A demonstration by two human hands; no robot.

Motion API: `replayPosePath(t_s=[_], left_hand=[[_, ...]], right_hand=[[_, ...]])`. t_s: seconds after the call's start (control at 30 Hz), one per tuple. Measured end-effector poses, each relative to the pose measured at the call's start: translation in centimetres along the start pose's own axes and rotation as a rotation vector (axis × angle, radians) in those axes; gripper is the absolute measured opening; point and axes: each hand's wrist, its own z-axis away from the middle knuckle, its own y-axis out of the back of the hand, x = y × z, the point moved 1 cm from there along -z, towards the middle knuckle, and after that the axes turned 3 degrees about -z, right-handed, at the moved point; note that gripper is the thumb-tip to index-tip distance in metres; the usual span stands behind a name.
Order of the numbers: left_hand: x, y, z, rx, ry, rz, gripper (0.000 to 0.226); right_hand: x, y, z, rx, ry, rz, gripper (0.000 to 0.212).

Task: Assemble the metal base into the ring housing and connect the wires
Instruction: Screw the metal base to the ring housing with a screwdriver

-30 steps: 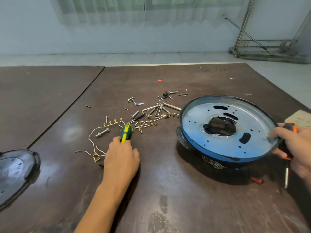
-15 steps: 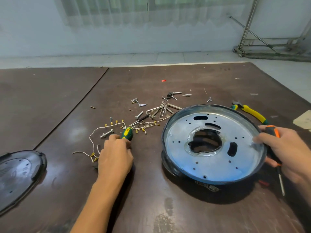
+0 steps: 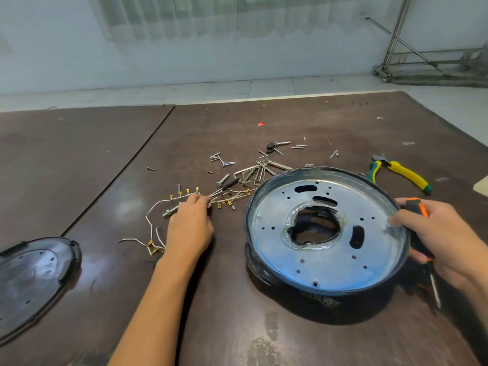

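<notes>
Step in hand: the person seems to be picking out a lead from the loose wires, as the metal base is already sitting inside the ring housing.
Doing it well: one lead is best drawn free by its white sleeve, not by the brass terminal, and slowly, since the strands are lying tangled among bolts and screws. The housing needs steadying while the lead is being carried to the central opening.
Left hand: it is lying palm down at 9 o'clock of the housing, its fingertips bending onto the wire bundle. Whether they are pinching a strand I cannot tell, as the back of the hand is hiding the grip.
Right hand: it is gripping an orange-and-black screwdriver, blade pointing toward 6 o'clock, while its fingertips are pressing the housing's rim at 3 o'clock.
Task's thing: the housing is resting on the desk, right of centre, just in front of the person.
Nearby: yellow-and-green pliers are lying at 1 o'clock of the housing, hex keys at 11 o'clock, and a black cover at the desk's 8 o'clock edge.
</notes>
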Motion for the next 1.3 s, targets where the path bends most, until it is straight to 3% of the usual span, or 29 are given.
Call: replayPosePath(t_s=[0.13, 0.3, 0.43, 0.63, 0.77, 0.87, 1.03, 1.3], left_hand=[[-1.4, 0.0, -0.5, 0.000, 0.095, 0.109, 0.043], [-0.4, -0.3, -0.6, -0.039, 0.092, -0.034, 0.047], [0.7, -0.5, -1.2, -0.059, 0.020, -0.168, 0.031], [1.2, -0.5, -2.5, 0.073, 0.024, -0.271, 0.019], [1.1, -0.7, -2.6, 0.101, -0.057, -0.258, 0.013], [1.3, -0.7, -2.7, 0.150, -0.203, -0.224, 0.025], [3.2, -1.5, -2.3, 0.029, -0.360, -0.228, 0.029], [2.8, -1.6, -2.4, -0.033, -0.302, -0.186, 0.033]], right_hand=[[0.4, 0.1, -0.1, -0.023, 0.001, 0.002, 0.018], [0.3, 0.3, -0.1, -0.026, -0.013, 0.032, 0.020], [-0.2, -0.4, 0.3, -0.056, -0.024, 0.060, 0.020], [-0.6, -0.9, 0.8, -0.071, -0.060, 0.106, 0.018], [-0.8, -0.7, 0.7, -0.063, -0.057, 0.107, 0.024], [-0.8, -0.4, 0.6, -0.029, -0.050, 0.086, 0.029], [-0.9, -0.4, 0.7, -0.029, -0.061, 0.080, 0.028], [-1.1, -0.5, 1.0, -0.070, -0.065, 0.089, 0.023]])
